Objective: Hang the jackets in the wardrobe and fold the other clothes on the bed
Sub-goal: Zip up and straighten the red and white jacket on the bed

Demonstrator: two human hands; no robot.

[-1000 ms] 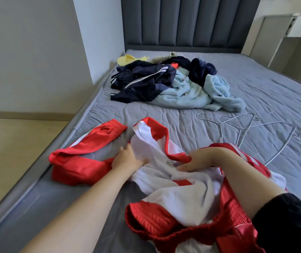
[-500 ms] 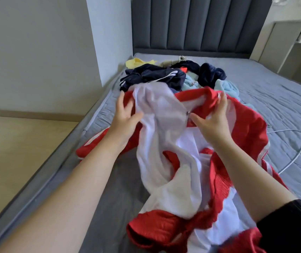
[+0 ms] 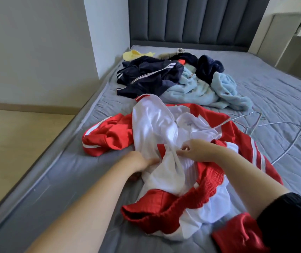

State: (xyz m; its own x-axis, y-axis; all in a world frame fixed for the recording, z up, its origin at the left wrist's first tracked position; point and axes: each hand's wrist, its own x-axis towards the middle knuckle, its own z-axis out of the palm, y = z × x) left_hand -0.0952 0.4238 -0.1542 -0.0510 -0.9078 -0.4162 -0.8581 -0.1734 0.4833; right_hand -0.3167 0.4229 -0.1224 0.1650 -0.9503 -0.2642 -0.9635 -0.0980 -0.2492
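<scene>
- Lying nearest the camera, the gathered red hem of the red-and-white jacket (image 3: pixel 164 212) bunches on the grey bed (image 3: pixel 83 179), between the two forearms.
- A black sleeve (image 3: pixel 295 225) covers the right upper arm at the frame's lower corner.
- The left hand (image 3: pixel 138 161) has its fingers curled into the jacket's white lining and grips a fold; its fingertips are buried in the cloth.
- The right hand (image 3: pixel 195 150), just beside it, pinches the same white lining between thumb and fingers.
- Beyond both hands the jacket spreads open with the lining up, one red sleeve flung out to the left and the zip edge running toward the far side.
- Wire hangers (image 3: pixel 274 124) lie on the mattress just beside the jacket's right edge.
- Farther off sits a heap: a navy striped jacket (image 3: pixel 149 75), a pale blue fleece (image 3: pixel 200 90) and a yellow garment (image 3: pixel 135 54).
- The padded headboard (image 3: pixel 191 21) stands behind the heap.
</scene>
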